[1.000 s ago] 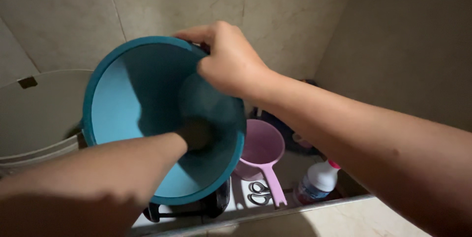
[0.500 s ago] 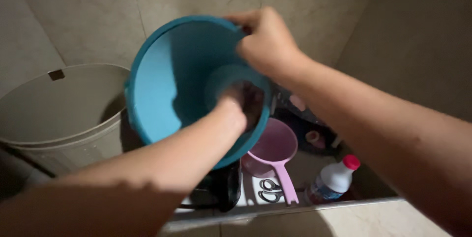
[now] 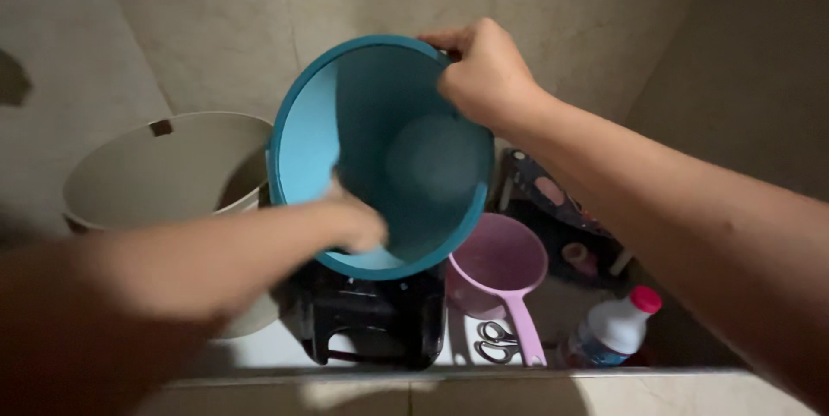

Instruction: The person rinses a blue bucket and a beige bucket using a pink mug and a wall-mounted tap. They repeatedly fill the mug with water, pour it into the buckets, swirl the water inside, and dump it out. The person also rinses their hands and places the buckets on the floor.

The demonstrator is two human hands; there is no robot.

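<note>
Beige bin (image 3: 155, 170) at left. Left hand (image 3: 356, 224), blurred, inside blue bucket (image 3: 380, 153) at frame centre; grip cannot be told. Bucket tilted above black stool (image 3: 371, 317). Right hand (image 3: 485, 75) clamps bucket's upper rim. Pink scoop (image 3: 501, 265), scissors (image 3: 492, 343), bottle (image 3: 615, 328) lower right.

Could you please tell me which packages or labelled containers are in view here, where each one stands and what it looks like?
Bottle: on the floor at lower right, beside the pink scoop; white plastic, pink cap, blue label band around its lower body.
No other packages, signs or screens show.
</note>
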